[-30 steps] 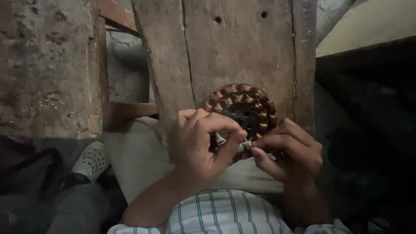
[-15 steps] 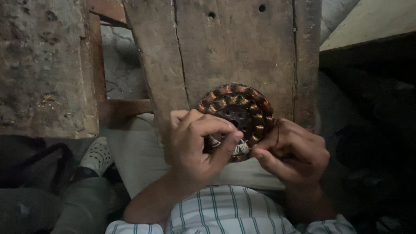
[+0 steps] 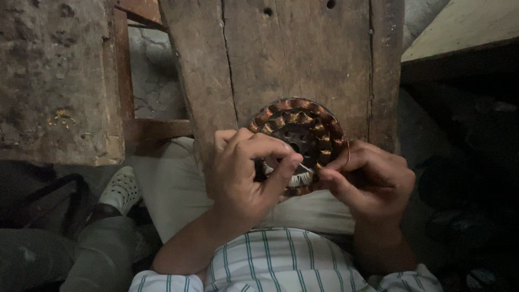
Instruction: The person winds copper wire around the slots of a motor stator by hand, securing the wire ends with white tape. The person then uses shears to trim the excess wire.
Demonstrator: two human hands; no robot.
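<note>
Round motor stator (image 3: 298,135), ringed with copper-wound coils around a dark perforated hub, held at the near end of a worn wooden plank (image 3: 292,59) and above the person's lap. Most poles carry copper windings; the poles at 6 o'clock show pale insulation and look unwound or only partly wound.

Left hand (image 3: 246,173): closed around the stator's rim from 8 o'clock, thumb and forefinger pressed onto the lower face, steadying it.

Right hand (image 3: 367,181): closed at 4 o'clock, fingertips pinching a thin copper wire (image 3: 347,151) that arcs up along the rim at 3 o'clock.

Step in hand, as judged: winding or dressing wire on the lower poles. The next move seems to call for steady tension on the wire and a firm hold against rotation, since a slack turn could slip off its pole.

Surroundings: a rough concrete block (image 3: 54,81) at 9 o'clock; a light perforated shoe (image 3: 120,189) at 8 o'clock; a striped shirt (image 3: 281,262) at 6 o'clock. No container with visible contents is in view; the right side is too dark to tell.
</note>
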